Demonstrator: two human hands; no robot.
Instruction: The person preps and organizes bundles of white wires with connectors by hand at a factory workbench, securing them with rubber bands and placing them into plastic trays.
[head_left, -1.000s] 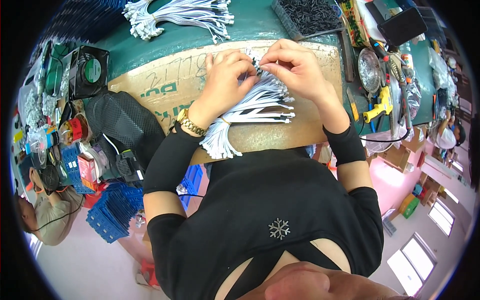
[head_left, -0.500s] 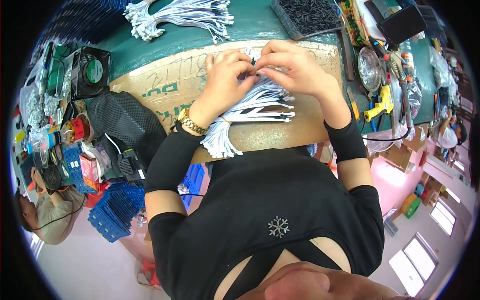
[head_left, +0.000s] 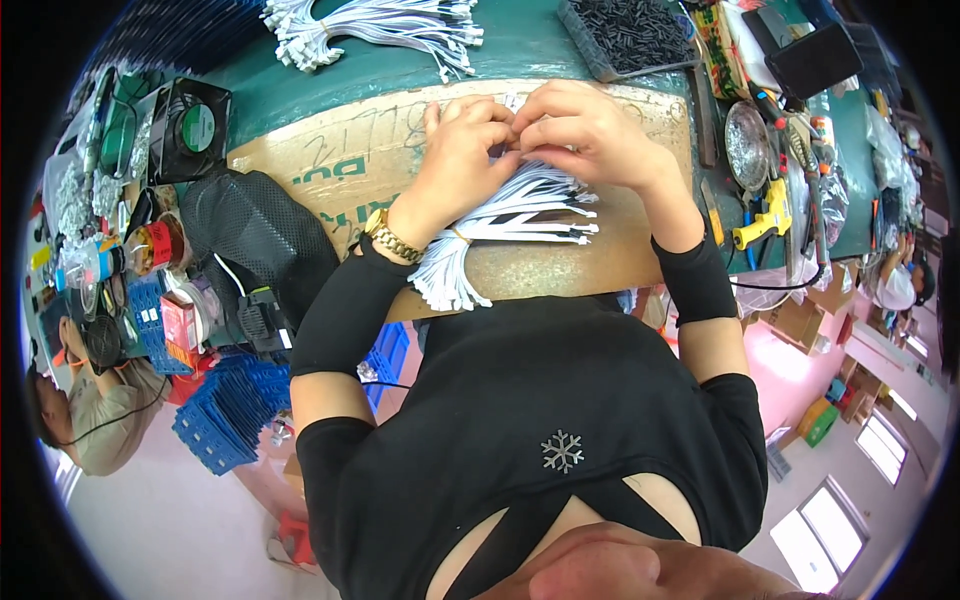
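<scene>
My left hand [head_left: 462, 148] and my right hand [head_left: 580, 130] meet fingertip to fingertip over a brown cardboard sheet [head_left: 330, 165] on the green bench. Both pinch something small and white between them, too small to make out clearly; it looks like the end of one white wire. Just below the hands lies a bundle of white wires with dark tips [head_left: 500, 225], tied with a band and fanned out toward my body. A gold watch sits on my left wrist.
Another bundle of white wires [head_left: 375, 22] lies at the bench's far edge. A tray of small black parts [head_left: 630, 35] stands far right. A black fan [head_left: 190, 125], a black mesh bag [head_left: 260, 240], a yellow tool [head_left: 765, 220] and blue crates [head_left: 225, 410] surround me. Another person [head_left: 95, 400] sits at left.
Both hands stay together over the cardboard with only slight finger movement. The tied wire bundle has not moved.
</scene>
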